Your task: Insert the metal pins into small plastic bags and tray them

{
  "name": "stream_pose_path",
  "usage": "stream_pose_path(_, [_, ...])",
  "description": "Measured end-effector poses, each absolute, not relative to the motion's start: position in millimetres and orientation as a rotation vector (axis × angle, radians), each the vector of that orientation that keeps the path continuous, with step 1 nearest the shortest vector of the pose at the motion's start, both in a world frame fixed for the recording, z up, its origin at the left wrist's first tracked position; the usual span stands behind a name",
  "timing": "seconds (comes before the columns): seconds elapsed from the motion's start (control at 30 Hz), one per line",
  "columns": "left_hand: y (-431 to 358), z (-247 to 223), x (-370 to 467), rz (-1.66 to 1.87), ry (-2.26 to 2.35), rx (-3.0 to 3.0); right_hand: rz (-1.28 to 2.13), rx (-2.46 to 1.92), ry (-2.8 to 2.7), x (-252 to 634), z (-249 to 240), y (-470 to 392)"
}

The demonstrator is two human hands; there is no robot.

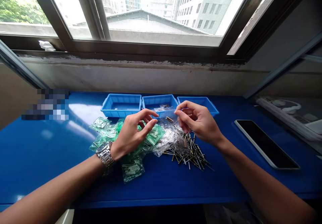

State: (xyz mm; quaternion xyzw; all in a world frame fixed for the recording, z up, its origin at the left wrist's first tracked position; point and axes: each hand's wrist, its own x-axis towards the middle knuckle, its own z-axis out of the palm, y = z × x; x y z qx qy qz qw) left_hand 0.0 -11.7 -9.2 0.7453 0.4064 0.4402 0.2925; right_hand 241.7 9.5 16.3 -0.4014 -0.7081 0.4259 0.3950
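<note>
A copper tube (169, 119) slants near-right between my wide left hand (132, 130) and nearer right hand (198, 120), which pinches a clear bag (172, 117).

Covered and cropped
The right hand (197, 120) covers part of a blue tray (213, 109); a pixelated patch (51, 105) is unreadable; both forearms (57, 185) run off-frame.

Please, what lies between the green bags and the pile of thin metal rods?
In the head view, clear plastic bags lie there, between the green bags and the metal rods.
</note>
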Motion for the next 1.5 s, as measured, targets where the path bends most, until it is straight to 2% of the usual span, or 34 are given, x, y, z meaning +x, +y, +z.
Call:
stream_pose_path(0.2, [-12.8,-9.4,0.6,1.184,1.051,1.987,1.324,-0.924,-1.730,230.3,1.8,8.4])
stream_pose_path(0.37, [-12.9,-9.8,0.4,1.220,1.048,1.983,1.399,-0.918,-1.768,227.1,-3.3,5.8])
stream_pose_path(0.8, [-14.4,-10.2,-0.1,1.282,0.999,1.926,1.154,-0.921,-1.783,222.8,-3.9,-1.3])
stream_pose_path(1.03, [-14.7,-11.7,-1.1,1.427,1.015,2.015,0.986,-0.924,-1.766,220.8,-4.0,-3.2])
stream_pose_path(1.5, [-14.6,-12.9,0.5,1.488,1.009,2.042,0.898,-0.922,-1.779,219.2,0.2,-9.6])
